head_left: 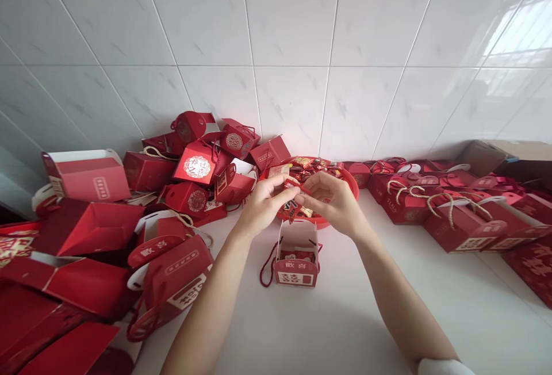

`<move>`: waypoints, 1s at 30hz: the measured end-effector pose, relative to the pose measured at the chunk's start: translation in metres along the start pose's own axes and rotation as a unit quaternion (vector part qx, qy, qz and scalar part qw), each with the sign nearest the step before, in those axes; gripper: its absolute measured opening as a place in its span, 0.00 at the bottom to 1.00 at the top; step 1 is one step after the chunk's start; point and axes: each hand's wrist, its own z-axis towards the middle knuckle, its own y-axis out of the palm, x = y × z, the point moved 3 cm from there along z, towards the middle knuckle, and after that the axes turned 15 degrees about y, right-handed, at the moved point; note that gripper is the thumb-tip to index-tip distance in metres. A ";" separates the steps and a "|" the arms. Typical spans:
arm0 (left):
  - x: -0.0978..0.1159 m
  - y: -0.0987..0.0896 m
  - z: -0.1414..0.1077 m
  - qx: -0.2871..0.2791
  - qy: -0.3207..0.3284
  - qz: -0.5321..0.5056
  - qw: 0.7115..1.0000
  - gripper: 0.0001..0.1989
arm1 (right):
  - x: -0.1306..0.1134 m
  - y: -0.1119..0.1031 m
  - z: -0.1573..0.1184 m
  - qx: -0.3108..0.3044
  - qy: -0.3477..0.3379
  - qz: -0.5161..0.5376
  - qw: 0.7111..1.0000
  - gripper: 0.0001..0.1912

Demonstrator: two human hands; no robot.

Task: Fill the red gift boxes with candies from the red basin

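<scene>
head | l fingers (286, 195), r fingers (314, 205) pinched on 1+ red pkt (290, 209) | 1 open box (297, 268) | 1 basin (354, 187)

You are in a tiled indoor room, perhaps a home kitchen or a small shop's back room; which one is unclear. Your clues are grey-veined wall tiles (288, 24) with a window's reflection (521, 33), a smooth white worktop (345, 312), massed red gift boxes (198, 162) and a basin (353, 184) of wrapped sweets (317, 169).
</scene>
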 end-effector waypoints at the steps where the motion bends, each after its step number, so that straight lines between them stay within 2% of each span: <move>1: 0.001 0.000 0.000 -0.001 0.000 -0.002 1.000 0.12 | 0.000 0.000 0.000 -0.001 -0.006 0.000 1.000 0.21; 5: 0.003 -0.002 -0.001 -0.016 -0.005 -0.031 0.999 0.16 | -0.001 -0.004 0.000 0.014 -0.007 0.051 0.999 0.19; 8: 0.001 -0.003 -0.002 -0.041 -0.039 -0.072 0.996 0.19 | 0.000 -0.010 0.000 0.039 0.003 0.126 0.991 0.19; 12: 0.000 -0.005 -0.002 -0.040 -0.050 -0.102 0.993 0.21 | 0.000 -0.016 0.001 0.053 0.012 0.168 0.984 0.19; 18: -0.001 -0.003 -0.005 -0.042 -0.068 -0.063 0.995 0.20 | -0.003 -0.015 0.001 0.022 0.019 0.149 0.988 0.19; 22: -0.002 -0.001 -0.005 -0.040 -0.084 -0.075 0.993 0.20 | -0.001 -0.015 0.001 0.056 -0.007 0.130 0.990 0.19; 26: -0.002 -0.001 -0.003 -0.037 -0.087 -0.077 0.993 0.14 | -0.001 -0.015 0.000 0.091 -0.024 0.105 0.990 0.20; 30: -0.001 -0.002 -0.003 -0.044 -0.082 -0.055 0.994 0.15 | -0.002 -0.015 0.000 0.082 -0.022 0.114 0.990 0.19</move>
